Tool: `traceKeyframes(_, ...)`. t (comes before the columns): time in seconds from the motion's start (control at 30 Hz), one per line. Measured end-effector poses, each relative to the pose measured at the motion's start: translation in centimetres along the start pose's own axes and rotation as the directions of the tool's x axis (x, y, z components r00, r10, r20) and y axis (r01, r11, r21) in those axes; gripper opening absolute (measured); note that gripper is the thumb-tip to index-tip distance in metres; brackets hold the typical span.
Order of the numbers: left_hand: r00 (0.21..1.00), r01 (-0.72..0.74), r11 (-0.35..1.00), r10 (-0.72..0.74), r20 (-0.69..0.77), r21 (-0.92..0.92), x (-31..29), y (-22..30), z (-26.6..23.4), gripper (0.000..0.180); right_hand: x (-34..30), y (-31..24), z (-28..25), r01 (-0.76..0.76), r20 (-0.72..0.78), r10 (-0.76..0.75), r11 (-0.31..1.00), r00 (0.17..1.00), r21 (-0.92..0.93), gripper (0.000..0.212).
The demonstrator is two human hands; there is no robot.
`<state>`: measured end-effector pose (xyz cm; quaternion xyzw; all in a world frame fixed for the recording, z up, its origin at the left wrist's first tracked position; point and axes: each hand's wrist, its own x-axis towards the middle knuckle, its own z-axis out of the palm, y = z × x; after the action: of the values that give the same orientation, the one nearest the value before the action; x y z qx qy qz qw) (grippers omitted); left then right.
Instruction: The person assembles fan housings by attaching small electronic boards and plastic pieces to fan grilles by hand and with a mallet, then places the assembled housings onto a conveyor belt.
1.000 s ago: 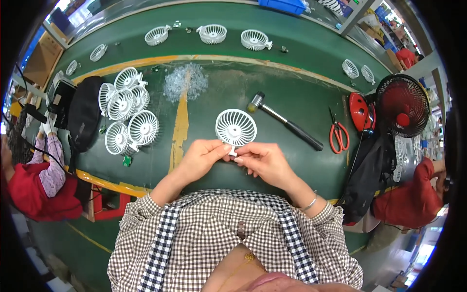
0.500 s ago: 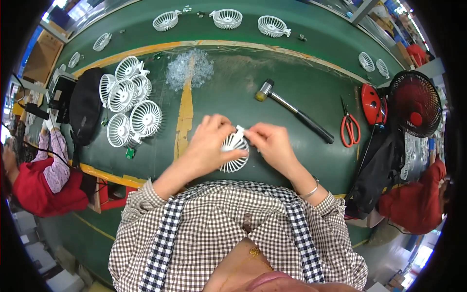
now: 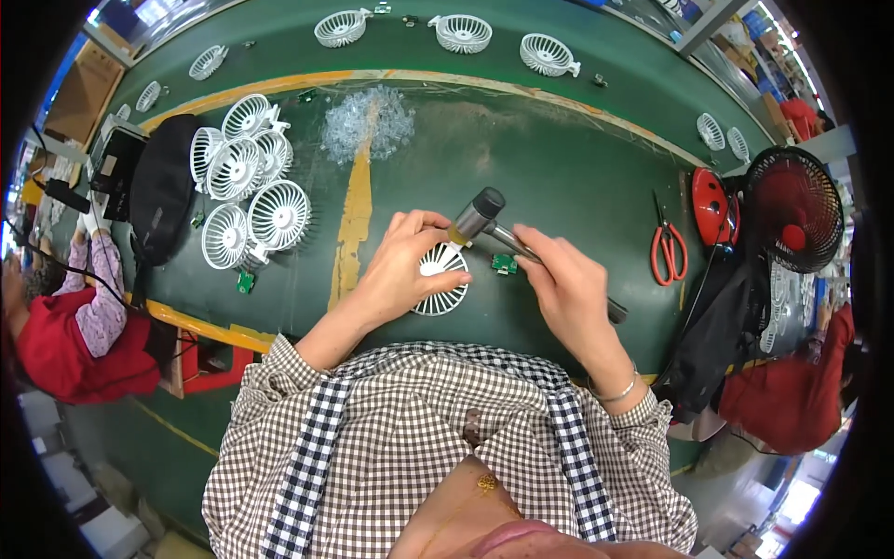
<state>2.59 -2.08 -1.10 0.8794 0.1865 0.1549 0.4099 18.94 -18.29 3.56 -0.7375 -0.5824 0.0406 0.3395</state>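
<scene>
A white round slatted fan cover (image 3: 441,296) lies on the green table in front of me. My left hand (image 3: 402,268) is closed round its left side, thumb across the slats. My right hand (image 3: 570,291) grips the handle of a hammer (image 3: 477,213) with a black-capped metal head and a yellowish face. That face is at the cover's upper edge, by the small tab next to my left fingertips; whether it touches cannot be told. Between the hammer handle and the cover lies a small green circuit board (image 3: 504,265).
Several white fan covers (image 3: 281,214) are piled at left, near another green board (image 3: 246,281). Clear plastic bits (image 3: 369,124) lie farther back. Red-handled scissors (image 3: 669,250) and a black fan (image 3: 794,210) are at right. More covers (image 3: 461,34) sit on the green belt beyond.
My right hand has left the cover's tab and picked up the hammer from the table, bringing its head over the tab. The green board beside it now shows. Covers on the belt have shifted right.
</scene>
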Motion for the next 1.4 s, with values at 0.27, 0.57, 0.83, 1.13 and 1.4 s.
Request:
traceKeyframes(0.27,1.0,-0.019,1.0,0.019,-0.019,0.016,0.1,0.3,0.4,0.044,-2.4,0.8,1.6,-0.058,0.138,0.065,0.997,0.988,-0.054,0.041)
traceKeyframes(0.57,0.901,0.343,0.488,-0.412,0.135,-0.803,-1.0,1.6,0.5,0.018,0.4,0.6,3.3,0.075,-0.101,-0.062,0.987,0.993,0.139,0.022)
traceKeyframes(0.83,0.867,0.27,0.198,-0.477,0.148,-0.942,-0.7,1.6,0.6,0.014,1.1,0.0,5.2,0.286,-0.228,-0.276,0.958,0.934,0.01,0.014)
traceKeyframes(1.13,0.897,0.415,0.47,-0.357,0.263,-0.779,1.0,0.4,-1.0,0.011,1.3,0.1,5.1,-0.43,0.348,0.254,0.583,0.903,0.689,0.016)
traceKeyframes(1.4,0.893,0.082,0.758,0.232,-0.386,0.647,7.2,-5.1,-3.8,0.013,1.2,0.9,5.9,-0.572,0.509,0.264,0.42,0.82,0.704,0.011)
